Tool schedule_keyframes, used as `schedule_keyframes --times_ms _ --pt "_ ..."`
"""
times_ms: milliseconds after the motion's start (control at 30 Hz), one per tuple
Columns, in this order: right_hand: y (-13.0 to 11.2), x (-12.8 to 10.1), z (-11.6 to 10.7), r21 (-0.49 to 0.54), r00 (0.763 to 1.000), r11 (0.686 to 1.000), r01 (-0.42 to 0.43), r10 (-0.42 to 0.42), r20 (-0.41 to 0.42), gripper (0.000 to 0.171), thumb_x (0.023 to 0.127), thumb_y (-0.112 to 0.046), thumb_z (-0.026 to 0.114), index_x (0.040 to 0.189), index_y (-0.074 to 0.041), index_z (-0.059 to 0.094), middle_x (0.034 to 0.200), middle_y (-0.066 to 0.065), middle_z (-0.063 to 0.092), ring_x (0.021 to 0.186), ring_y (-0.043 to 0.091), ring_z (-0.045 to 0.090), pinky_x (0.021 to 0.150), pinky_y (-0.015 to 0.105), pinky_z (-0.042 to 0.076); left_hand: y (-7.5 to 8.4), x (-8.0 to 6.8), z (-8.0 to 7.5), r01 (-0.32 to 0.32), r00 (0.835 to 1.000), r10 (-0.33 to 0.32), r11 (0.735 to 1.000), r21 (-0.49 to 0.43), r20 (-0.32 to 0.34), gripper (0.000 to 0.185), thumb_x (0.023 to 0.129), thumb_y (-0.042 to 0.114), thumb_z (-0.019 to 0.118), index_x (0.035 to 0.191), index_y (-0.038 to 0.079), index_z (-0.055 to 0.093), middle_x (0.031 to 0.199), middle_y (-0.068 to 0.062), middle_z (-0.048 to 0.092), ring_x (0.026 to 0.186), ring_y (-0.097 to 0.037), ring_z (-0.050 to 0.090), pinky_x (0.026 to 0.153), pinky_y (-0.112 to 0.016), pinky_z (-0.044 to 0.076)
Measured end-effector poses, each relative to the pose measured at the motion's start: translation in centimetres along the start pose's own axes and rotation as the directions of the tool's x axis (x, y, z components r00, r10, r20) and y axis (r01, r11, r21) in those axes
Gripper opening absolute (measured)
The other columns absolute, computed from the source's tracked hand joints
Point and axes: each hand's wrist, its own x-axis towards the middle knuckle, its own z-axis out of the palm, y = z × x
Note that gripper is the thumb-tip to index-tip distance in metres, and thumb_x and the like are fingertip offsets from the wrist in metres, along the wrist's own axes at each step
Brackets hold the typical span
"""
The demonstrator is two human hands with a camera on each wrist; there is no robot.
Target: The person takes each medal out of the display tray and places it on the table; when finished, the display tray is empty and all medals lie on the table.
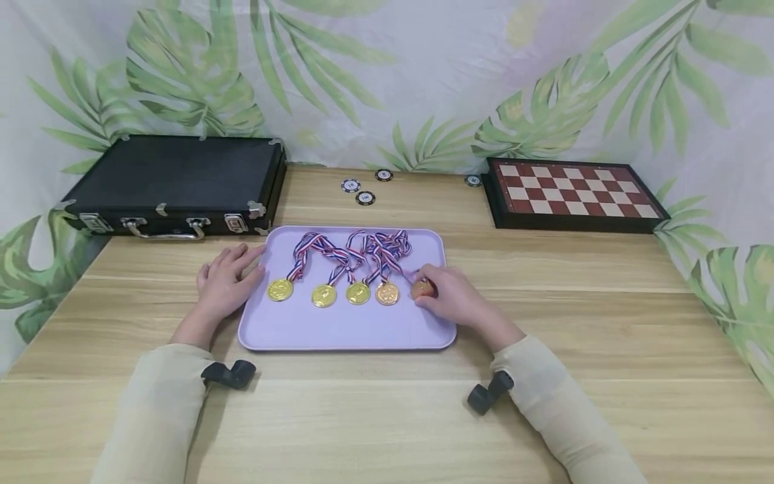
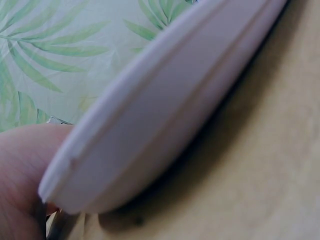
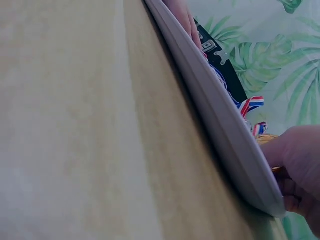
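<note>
Right grip: my right hand (image 1: 450, 296) sits on the right end of the lilac tray (image 1: 338, 333), fingers curled round the fifth medal (image 1: 422, 289); the disc is mostly hidden under my fingertips, so I read it as pinched, lying flat or nearly so.
Left grip: my left hand (image 1: 226, 282) lies flat and relaxed, fingers straight, touching the tray's left rim; it holds nothing.
Held medal, place: at the right grip itself, last in the row, just right of the fourth medal (image 1: 388, 293).
Row axis: medals run left to right across the tray, away from the right grip toward the left one; first medal (image 1: 281, 290) lies just off the left fingertips, then the second medal (image 1: 324, 295) and third medal (image 1: 358, 293).
Ribbons: the striped ribbons (image 1: 357, 252) trail away from both grips toward the far rim, tangled together; I cannot tell which belongs to the held medal.
Nearer hand: right, plainly; left is a full row away.
Wrist views: each shows only the tray edge close up on the tabletop (image 1: 387, 417).
Far side: black case (image 1: 175, 178), chessboard (image 1: 571, 191), poker chips (image 1: 365, 197).
</note>
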Motion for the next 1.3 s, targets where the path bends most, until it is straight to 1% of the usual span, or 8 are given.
schedule_keyframes --times_ms 133,333,567,633,833,1000,1133,1300 --pt "0.4 -0.1 0.3 0.102 0.998 0.995 -0.003 0.008 -0.055 0.024 0.073 -0.012 0.068 0.095 -0.007 0.059 0.086 0.004 0.059 0.078 0.016 0.053 0.071 0.03 0.042 0.1 0.0 0.1 0.0 1.0 0.0 1.0 -0.005 -0.005 0.046 0.09 0.035 0.038 0.131 0.014 0.037 0.135 -0.024 0.022 0.123 -0.042 0.007 0.091 -0.059 -0.005" --pt "0.4 0.0 -0.4 0.314 0.995 0.949 -0.035 0.063 -0.08 0.035 0.073 -0.005 0.068 0.106 -0.005 0.056 0.073 0.004 0.053 0.062 0.015 0.048 0.055 0.027 0.041 0.2 -0.1 0.0 0.001 1.0 -0.001 1.0 -0.01 -0.011 0.046 0.09 0.034 0.038 0.131 0.013 0.038 0.135 -0.024 0.022 0.123 -0.042 0.007 0.091 -0.058 -0.005" --pt "-0.3 -0.3 -2.2 0.607 0.983 0.785 -0.126 0.181 -0.03 0.048 0.072 0.006 0.064 0.116 -0.001 0.047 0.078 0.013 0.056 0.064 0.02 0.056 0.058 0.031 0.049 0.2 -0.1 0.0 0.003 1.0 -0.003 1.0 -0.006 -0.005 0.047 0.09 0.035 0.037 0.131 0.013 0.038 0.135 -0.024 0.022 0.123 -0.042 0.007 0.091 -0.058 -0.005" --pt "-0.4 -0.4 -3.1 0.646 0.982 0.755 -0.112 0.183 -0.044 0.048 0.072 0.007 0.064 0.116 0.0 0.045 0.079 0.015 0.056 0.064 0.022 0.057 0.058 0.032 0.049 0.2 0.0 0.0 0.005 1.0 -0.005 1.0 -0.007 -0.004 0.047 0.09 0.036 0.037 0.131 0.013 0.038 0.135 -0.024 0.022 0.124 -0.042 0.007 0.091 -0.058 -0.005" --pt "-1.0 -0.5 -7.4 0.635 0.977 0.77 0.06 0.085 -0.196 0.043 0.072 0.01 0.062 0.112 0.005 0.049 0.077 0.018 0.057 0.06 0.021 0.057 0.055 0.031 0.049 0.3 -0.1 0.0 0.011 1.0 -0.011 1.0 -0.009 -0.006 0.047 0.09 0.035 0.037 0.131 0.013 0.037 0.136 -0.024 0.021 0.124 -0.042 0.006 0.091 -0.058 -0.006" --pt "-2.0 -0.8 -12.0 0.589 0.946 0.771 0.242 -0.053 -0.319 0.042 0.072 0.014 0.059 0.113 0.007 0.051 0.077 0.016 0.057 0.06 0.019 0.056 0.054 0.025 0.049 0.3 0.0 -0.1 0.013 1.0 -0.013 1.0 -0.008 -0.004 0.047 0.09 0.034 0.037 0.131 0.012 0.038 0.136 -0.024 0.021 0.124 -0.042 0.005 0.091 -0.058 -0.006" --pt "-3.1 -1.4 -15.1 0.639 0.911 0.682 0.354 -0.098 -0.4 0.043 0.071 0.02 0.056 0.112 0.006 0.053 0.078 0.016 0.057 0.061 0.018 0.057 0.054 0.024 0.048 0.2 0.0 0.0 0.01 1.0 -0.01 1.0 -0.009 -0.003 0.047 0.09 0.035 0.037 0.131 0.012 0.038 0.135 -0.025 0.021 0.124 -0.042 0.005 0.09 -0.058 -0.006" --pt "-4.0 -2.5 -17.7 0.77 0.86 0.424 0.476 -0.041 -0.509 0.043 0.07 0.023 0.054 0.111 0.011 0.052 0.074 0.021 0.055 0.057 0.023 0.057 0.05 0.024 0.048 0.1 0.1 0.0 0.0 1.0 0.0 1.0 -0.015 -0.006 0.046 0.09 0.034 0.037 0.13 0.011 0.039 0.135 -0.025 0.022 0.123 -0.042 0.005 0.09 -0.058 -0.006"
